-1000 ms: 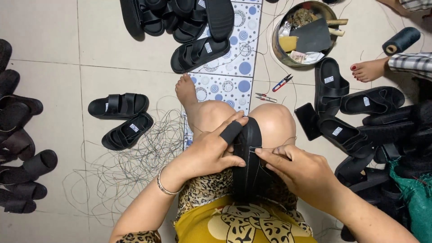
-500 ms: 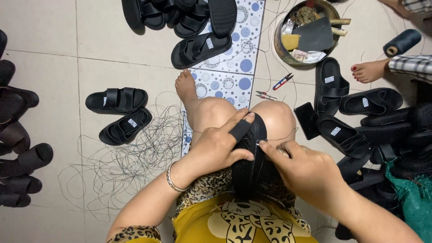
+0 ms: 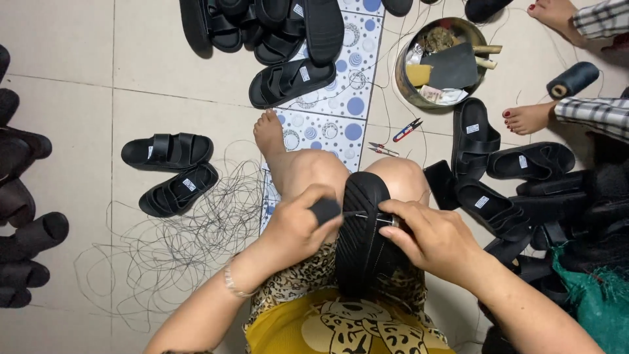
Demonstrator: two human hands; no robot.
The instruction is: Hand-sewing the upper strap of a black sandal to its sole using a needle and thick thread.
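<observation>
Pale floor tiles are seen from above, with a dotted blue-and-white mat laid down the middle. A black sandal is held sole-up on the seated person's knees, near the centre of the scene. The left hand is closed around a dark-handled awl, whose metal tip is set against the sole. The right hand is closed on the right edge of the sandal, fingers pinched at the tool tip. Loose dark thread is spread over the floor to the left, beside two finished sandals. A metal bowl of tools is placed far right, with thread snips near it. Further sandals are piled far centre and right. Another person's foot is seen at the far right.
</observation>
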